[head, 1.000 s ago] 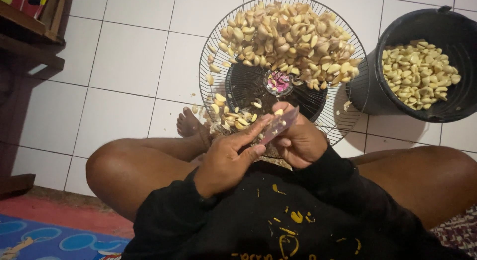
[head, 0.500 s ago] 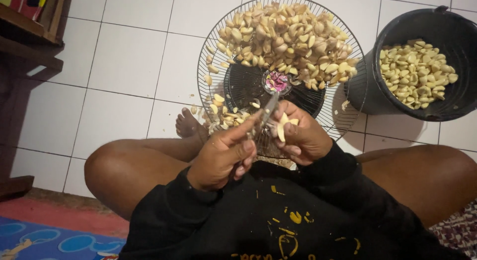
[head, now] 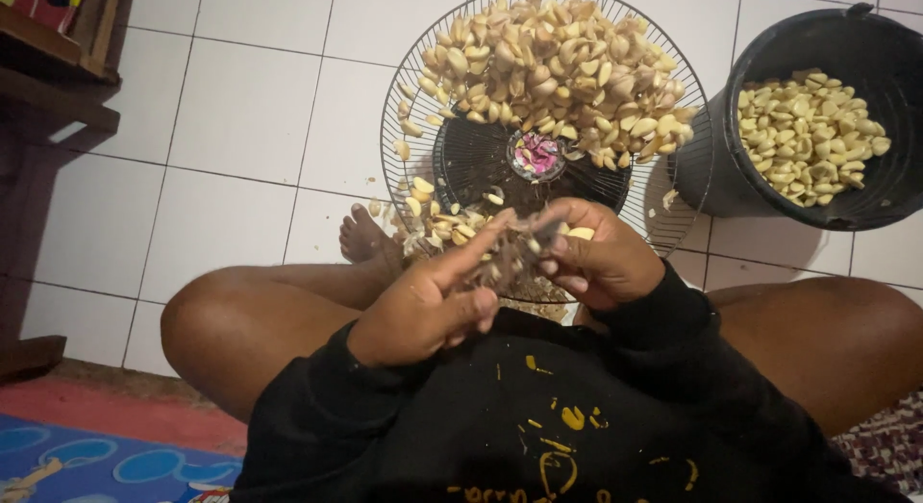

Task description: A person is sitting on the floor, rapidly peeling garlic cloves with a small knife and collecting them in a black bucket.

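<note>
A: Quick pass. Left hand (head: 423,306) at centre frame, fingers stretched toward the right hand (head: 596,258). Gripping anything?

B: Can't tell. Looks like it pinches something thin and dark at the fingertips, too blurred to call. Right hand is curled around a garlic clove (head: 580,234), pale tip showing above the knuckles.

A: Where's the rest?

B: Unpeeled cloves (head: 548,70) piled on a round wire fan guard (head: 404,109) lying flat on the white tiled floor (head: 240,128), upper centre. Peeled cloves (head: 808,133) sit in a black bucket (head: 711,176), upper right, just beside the guard. Loose skins (head: 452,229) lie on the guard's lower edge, near the hands.

A: Risks?

B: My read: both hands work close together, so a slip on the clove could nick a finger if that dark thing is a blade. The clove could also drop through the wires. Bare foot (head: 370,243) touches the guard's lower left rim; a nudge could spill the pile.
</note>
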